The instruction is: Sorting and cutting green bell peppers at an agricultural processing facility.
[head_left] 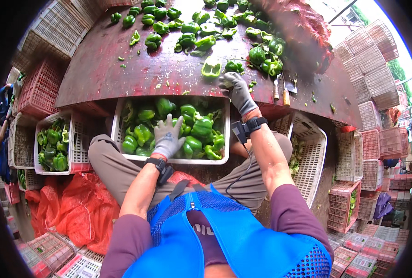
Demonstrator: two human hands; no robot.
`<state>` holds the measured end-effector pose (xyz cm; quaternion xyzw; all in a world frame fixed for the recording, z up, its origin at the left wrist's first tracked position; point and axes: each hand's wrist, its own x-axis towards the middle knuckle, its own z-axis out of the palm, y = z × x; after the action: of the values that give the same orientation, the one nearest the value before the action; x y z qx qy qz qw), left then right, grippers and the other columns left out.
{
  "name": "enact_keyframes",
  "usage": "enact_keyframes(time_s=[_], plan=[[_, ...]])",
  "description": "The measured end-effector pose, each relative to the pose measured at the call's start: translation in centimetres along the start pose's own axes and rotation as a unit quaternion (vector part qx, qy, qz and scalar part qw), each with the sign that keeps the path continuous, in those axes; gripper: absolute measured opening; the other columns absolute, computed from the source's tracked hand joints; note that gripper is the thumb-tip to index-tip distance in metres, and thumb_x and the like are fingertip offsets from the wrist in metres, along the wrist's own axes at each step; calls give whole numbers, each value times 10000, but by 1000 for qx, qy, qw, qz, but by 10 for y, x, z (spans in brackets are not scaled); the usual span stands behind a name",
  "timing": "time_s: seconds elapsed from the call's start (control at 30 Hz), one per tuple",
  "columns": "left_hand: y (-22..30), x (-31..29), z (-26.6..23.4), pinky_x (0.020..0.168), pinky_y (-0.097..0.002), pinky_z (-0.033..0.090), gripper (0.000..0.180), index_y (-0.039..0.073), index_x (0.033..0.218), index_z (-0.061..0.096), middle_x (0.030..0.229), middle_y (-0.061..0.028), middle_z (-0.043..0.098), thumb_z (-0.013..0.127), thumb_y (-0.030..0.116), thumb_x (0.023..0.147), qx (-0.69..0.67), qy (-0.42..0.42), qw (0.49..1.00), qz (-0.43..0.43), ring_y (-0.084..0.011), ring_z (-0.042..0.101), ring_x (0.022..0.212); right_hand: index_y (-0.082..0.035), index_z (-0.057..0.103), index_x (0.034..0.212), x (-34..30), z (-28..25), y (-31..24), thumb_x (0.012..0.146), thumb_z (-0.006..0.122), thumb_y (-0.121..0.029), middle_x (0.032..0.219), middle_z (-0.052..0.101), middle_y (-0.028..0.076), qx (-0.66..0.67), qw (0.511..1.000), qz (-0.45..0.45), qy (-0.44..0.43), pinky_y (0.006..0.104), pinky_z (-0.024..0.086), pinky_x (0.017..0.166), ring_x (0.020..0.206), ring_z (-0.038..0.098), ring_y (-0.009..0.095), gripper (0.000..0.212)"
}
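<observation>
My left hand [169, 137], in a grey glove, lies with spread fingers on the green bell peppers [202, 127] in a white plastic crate [183, 161]. This crate stands in front of me, partly under the table edge. At the edge of the dark red table [118, 76], my right hand [237, 91], also gloved, is raised with curled fingers; anything inside them is hidden. Just beyond it sits a green pepper [234, 66], and to its left lies a cut-open pepper [211, 67] showing its pale inside.
Several whole and cut peppers [190, 28] cover the far table. A red mesh sack [303, 32] stands at the back right, near a knife [290, 85] with a wooden handle. A tilted white crate [308, 153] holds scraps at right; another pepper crate [53, 172] stands left.
</observation>
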<state>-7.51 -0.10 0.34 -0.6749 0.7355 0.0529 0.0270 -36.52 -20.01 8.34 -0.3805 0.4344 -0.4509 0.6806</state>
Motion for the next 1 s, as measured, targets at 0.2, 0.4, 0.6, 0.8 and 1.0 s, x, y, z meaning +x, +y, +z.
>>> enact_keyframes(time_s=[0.2, 0.4, 0.6, 0.8, 1.0], plan=[[-18, 28, -11, 1125, -606, 540, 1061, 332, 1809, 427, 1778, -182, 463, 903, 598, 899, -35, -57, 998, 18, -452, 580, 1440, -186, 772, 1474, 115, 28, -37, 1038, 803, -239, 1276, 806, 189, -669, 707, -220, 71, 517, 641, 1005, 1176, 797, 383, 441], [-27, 48, -20, 1172, -608, 511, 1077, 326, 1814, 427, 1788, -195, 455, 911, 602, 893, -45, -43, 997, 35, -476, 552, 1475, -176, 783, 1397, 199, 20, -34, 992, 742, -157, 1331, 782, 226, -846, 467, -248, -68, 576, 590, 1084, 1281, 744, 453, 408], [-31, 56, -31, 1167, -602, 517, 1003, 286, 1781, 490, 1783, -207, 460, 914, 552, 912, -92, -39, 994, 44, -468, 567, 1470, -124, 838, 1225, 217, 22, -41, 982, 754, -254, 1176, 846, 211, -841, 496, -214, -32, 567, 637, 977, 1133, 822, 428, 288], [-32, 59, -48, 1171, -426, 550, 909, 69, 1740, 519, 1692, -229, 568, 879, 497, 1023, -648, 86, 744, -138, -336, 663, 1422, -184, 727, 1484, 77, 99, 36, 978, 814, -420, 1205, 846, 221, -701, 680, -196, -86, 564, 643, 949, 1100, 822, 443, 565], [-15, 38, -38, 911, -397, 665, 470, 135, 1549, 664, 1356, -36, 775, 751, 261, 1105, -826, 26, 555, -96, -169, 758, 1184, -92, 767, 1477, -37, 130, 73, 1037, 802, -301, 1146, 865, 186, -522, 833, -162, -83, 455, 658, 916, 1050, 846, 325, 488]])
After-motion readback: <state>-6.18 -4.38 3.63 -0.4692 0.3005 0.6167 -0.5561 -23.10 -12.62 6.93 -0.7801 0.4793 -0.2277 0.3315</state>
